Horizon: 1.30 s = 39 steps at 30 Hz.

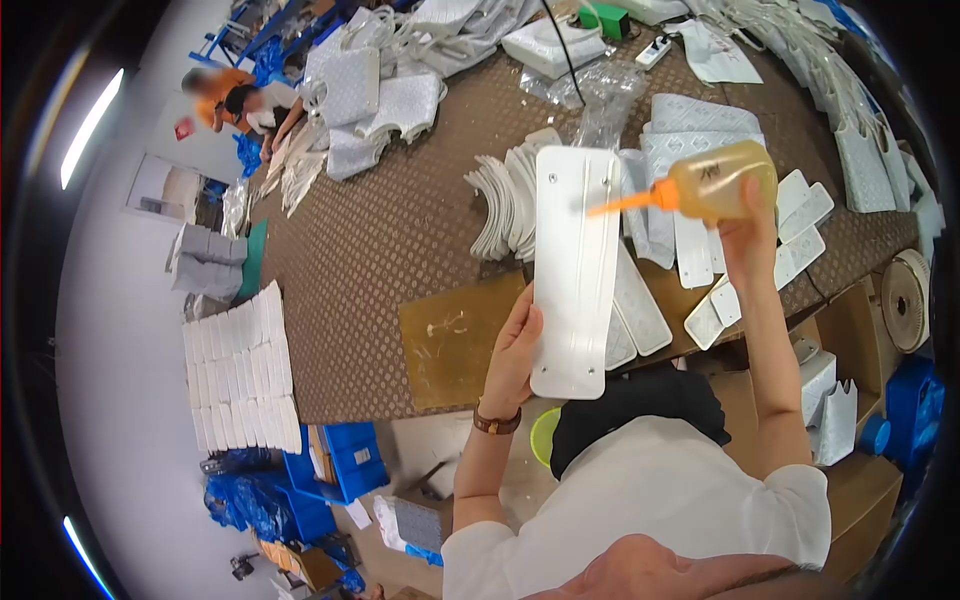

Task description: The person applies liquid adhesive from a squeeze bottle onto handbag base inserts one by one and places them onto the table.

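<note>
My left hand (517, 350) grips the left edge of a long white panel (575, 290) with rounded corners and small metal studs near its ends. The panel is tilted up above the table. In my right hand (750, 235) is a squeeze bottle (722, 180) of yellowish liquid, lying on its side in the air. Its orange nozzle points left, in front of the panel's upper part; whether the tip touches the panel I cannot tell. Below the bottle, several similar white panels (640, 300) lie on the table. A stack of curved white pieces (505, 200) stands left of the held panel.
A brown patterned table (350, 280) spreads ahead, with a yellowish board (455, 345) at its near edge. White patterned bags (360, 95) are heaped at the back. Rows of white pieces (240, 365) lie at left. Blue crates (345, 465) stand below. Two people (240, 105) are at far left.
</note>
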{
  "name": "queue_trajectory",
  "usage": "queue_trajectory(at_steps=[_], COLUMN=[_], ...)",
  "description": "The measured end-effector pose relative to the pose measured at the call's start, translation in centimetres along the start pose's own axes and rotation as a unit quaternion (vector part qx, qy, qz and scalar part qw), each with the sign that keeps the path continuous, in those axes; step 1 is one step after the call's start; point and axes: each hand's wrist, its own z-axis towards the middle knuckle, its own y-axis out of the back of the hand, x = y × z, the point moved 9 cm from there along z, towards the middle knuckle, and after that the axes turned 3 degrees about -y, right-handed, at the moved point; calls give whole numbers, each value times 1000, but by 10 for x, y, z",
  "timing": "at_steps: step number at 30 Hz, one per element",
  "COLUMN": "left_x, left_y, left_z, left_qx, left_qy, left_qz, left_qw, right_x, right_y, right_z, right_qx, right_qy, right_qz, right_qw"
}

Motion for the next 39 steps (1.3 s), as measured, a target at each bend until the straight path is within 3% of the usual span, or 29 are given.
queue_trajectory(at_steps=[5,9,11,13,14,16,17,19,20,22,23,26,30,34,39], left_x=[9,11,13,17,18,23,27,39,46,64,75,110,167,233,285], left_y=[-6,-9,-10,-6,-3,5,15,32,37,56,60,88,107,97,60], left_z=[1,5,12,21,27,31,33,40,44,48,50,54,64,66,79], left_qx=[1,-6,-5,-16,-22,-25,-37,-50,-34,-57,-36,-38,-3,-4,49], left_qy=[37,44,41,38,32,31,36,47,58,78,91,133,174,273,313], left_qz=[6,0,-28,-21,-13,-3,-1,3,2,-12,-13,4,-4,-46,-85], left_qw=[999,999,999,999,999,999,999,998,998,995,995,990,985,961,945], right_x=[27,1,-38,-54,-54,-81,-74,-58,-56,-47,-40,-36,-58,-81,-94], right_y=[2,7,7,-4,-2,9,11,54,82,133,148,195,213,199,168], right_z=[21,13,-13,-49,-61,-80,-78,-73,-70,-69,-79,-124,-179,-215,-238], right_qx=[-18,-30,25,75,71,54,48,-181,-195,-105,-119,-295,-344,-385,-374], right_qy=[80,49,-7,20,19,-168,-168,-170,-156,-112,-93,-46,-48,-53,-53], right_qz=[-27,-58,-87,-251,-251,-40,-40,199,197,344,339,354,381,414,418], right_qw=[996,997,996,965,965,984,984,948,948,926,929,886,856,823,826])
